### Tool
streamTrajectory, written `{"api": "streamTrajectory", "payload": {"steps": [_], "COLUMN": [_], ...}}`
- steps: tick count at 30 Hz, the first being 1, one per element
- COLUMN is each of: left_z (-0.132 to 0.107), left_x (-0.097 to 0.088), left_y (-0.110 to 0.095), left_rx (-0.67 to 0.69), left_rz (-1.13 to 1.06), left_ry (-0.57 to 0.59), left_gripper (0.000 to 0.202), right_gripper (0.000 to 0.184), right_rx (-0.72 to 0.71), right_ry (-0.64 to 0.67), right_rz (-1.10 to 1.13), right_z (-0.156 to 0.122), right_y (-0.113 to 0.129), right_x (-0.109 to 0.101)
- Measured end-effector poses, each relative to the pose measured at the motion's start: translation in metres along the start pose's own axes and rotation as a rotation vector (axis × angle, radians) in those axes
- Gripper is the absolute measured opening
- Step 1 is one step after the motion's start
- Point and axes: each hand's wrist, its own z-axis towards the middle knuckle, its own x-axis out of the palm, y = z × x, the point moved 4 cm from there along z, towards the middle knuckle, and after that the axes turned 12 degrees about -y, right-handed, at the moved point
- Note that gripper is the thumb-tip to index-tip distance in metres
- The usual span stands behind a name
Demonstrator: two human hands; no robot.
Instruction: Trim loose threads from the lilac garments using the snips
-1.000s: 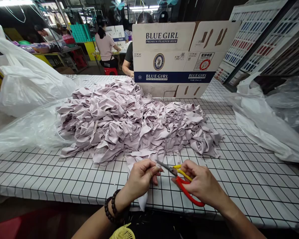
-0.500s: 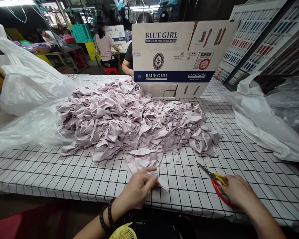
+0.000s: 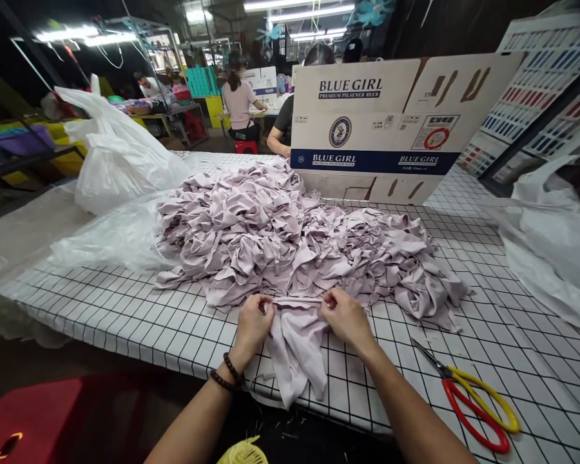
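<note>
Between my two hands a pale mauve fabric piece [image 3: 297,351] is stretched along its top edge, its lower part hanging in folds over the table. My left hand [image 3: 254,325], with dark beads at the wrist, pinches the left end of that edge. The right end is pinched by my right hand [image 3: 345,316]. Just beyond lies a big heap of the same mauve fabric [image 3: 251,219]. Scissors [image 3: 468,393] with one red and one yellow handle rest on the table to the right of my right arm.
A checked cloth covers the table [image 3: 140,322]. Behind the heap stands a Blue Girl beer carton [image 3: 367,122]. Plastic bags lie at the left [image 3: 120,161] and right [image 3: 555,238]. A red stool [image 3: 43,419] is at lower left. Other people sit farther back.
My right hand has let go of the scissors and moved left to the fabric piece. Both hands now hold its edge taut. The view has swung left.
</note>
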Motion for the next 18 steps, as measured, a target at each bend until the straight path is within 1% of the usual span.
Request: {"api": "streamTrajectory", "payload": {"steps": [2,3,4,6,9,12,15,18], "left_z": [-0.001,-0.002,-0.004,-0.006,-0.006,-0.005,-0.003,-0.002], "left_x": [-0.004,-0.004,-0.003,0.003,0.016,0.025,0.025,0.019], "left_y": [-0.004,-0.006,-0.009,-0.014,-0.021,-0.027,-0.032,-0.032], "left_rx": [-0.032,-0.052,-0.077,-0.140,-0.275,-0.416,-0.511,-0.546], "left_rz": [-0.067,-0.107,-0.150,-0.244,-0.393,-0.512,-0.578,-0.562], "left_ry": [0.002,0.020,0.050,0.130,0.266,0.407,0.502,0.541], "left_gripper": [0.005,0.007,0.008,0.014,0.024,0.031,0.036,0.038], "right_gripper": [0.008,0.012,0.017,0.029,0.041,0.046,0.046,0.042], "right_rx": [0.006,0.023,0.051,0.127,0.238,0.317,0.360,0.358], "right_ry": [-0.028,-0.033,-0.029,0.002,0.068,0.147,0.248,0.299], "right_rz": [0.123,0.190,0.258,0.392,0.557,0.640,0.631,0.573], "right_z": [-0.003,-0.005,-0.006,-0.007,-0.002,0.005,0.006,0.005], "right_y": [-0.006,-0.008,-0.009,-0.009,-0.006,-0.003,-0.005,-0.013], "right_x": [-0.022,-0.032,-0.040,-0.049,-0.054,-0.057,-0.058,-0.056]}}
